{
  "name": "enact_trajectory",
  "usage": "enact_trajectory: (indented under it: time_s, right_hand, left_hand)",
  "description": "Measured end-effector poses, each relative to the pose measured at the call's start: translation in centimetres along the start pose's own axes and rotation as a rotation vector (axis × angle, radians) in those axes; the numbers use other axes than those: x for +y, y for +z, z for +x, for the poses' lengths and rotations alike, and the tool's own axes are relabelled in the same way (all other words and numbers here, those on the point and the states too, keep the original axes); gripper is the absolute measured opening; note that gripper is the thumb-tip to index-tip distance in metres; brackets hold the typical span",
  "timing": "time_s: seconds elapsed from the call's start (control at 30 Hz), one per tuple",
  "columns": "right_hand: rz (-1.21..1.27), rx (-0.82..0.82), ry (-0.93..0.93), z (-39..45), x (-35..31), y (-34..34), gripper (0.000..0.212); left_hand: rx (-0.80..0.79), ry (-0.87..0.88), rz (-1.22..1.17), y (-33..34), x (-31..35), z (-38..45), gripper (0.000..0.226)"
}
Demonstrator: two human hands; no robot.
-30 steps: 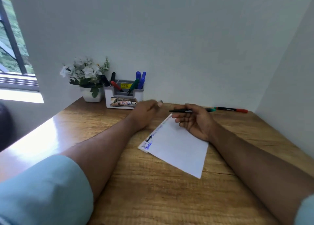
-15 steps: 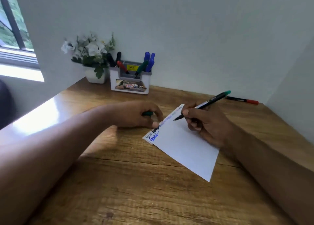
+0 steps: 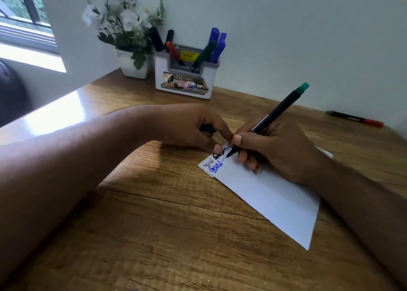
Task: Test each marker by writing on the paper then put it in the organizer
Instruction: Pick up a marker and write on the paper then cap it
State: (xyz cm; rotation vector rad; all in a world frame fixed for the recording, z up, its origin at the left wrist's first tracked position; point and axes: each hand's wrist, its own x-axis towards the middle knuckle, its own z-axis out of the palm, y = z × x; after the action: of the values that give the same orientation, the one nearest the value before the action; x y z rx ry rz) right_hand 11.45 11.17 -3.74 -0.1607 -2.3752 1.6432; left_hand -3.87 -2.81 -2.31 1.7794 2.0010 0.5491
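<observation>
On the wooden desk (image 3: pixel 154 235) a white sheet of paper (image 3: pixel 271 198) lies at an angle, its upper-left corner already carrying black and blue scribbles. The right hand (image 3: pixel 279 150) pinches a black-bodied marker with a green end (image 3: pixel 279 110) between thumb and fingers, with the tip touching the paper just beside the scribbles and the barrel tilted up and away to the right. The left hand (image 3: pixel 189 128) rests at the paper's corner, fingertips pressing on its edge, with its fingers curled round a small dark object, seemingly a cap (image 3: pixel 208 128). Against the back wall stands the white organizer (image 3: pixel 185 79), holding black, red, green and blue markers, beside a potted white flower (image 3: pixel 130 26). A red-capped marker (image 3: pixel 354 119) lies on the desk at the far right, well apart from the paper.
</observation>
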Motion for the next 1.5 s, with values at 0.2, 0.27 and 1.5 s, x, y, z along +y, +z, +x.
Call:
enact_trajectory:
  time_s: [0.2,0.27,1.5]
  right_hand:
    - [-0.069,0.023,-0.038,-0.26,-0.32,0.37,0.013]
    - [-0.093,0.021,-0.051,-0.3,-0.39,0.46,0.013]
    - [-0.145,0.044,0.002,-0.39,-0.93,0.45,0.015]
  left_hand:
    - [-0.004,-0.014,-0.003,-0.04,0.49,-0.21,0.025]
    - [-0.003,-0.015,-0.005,-0.05,0.51,-0.24,0.024]
    - [-0.019,-0.045,0.027,0.0,0.34,-0.13,0.03]
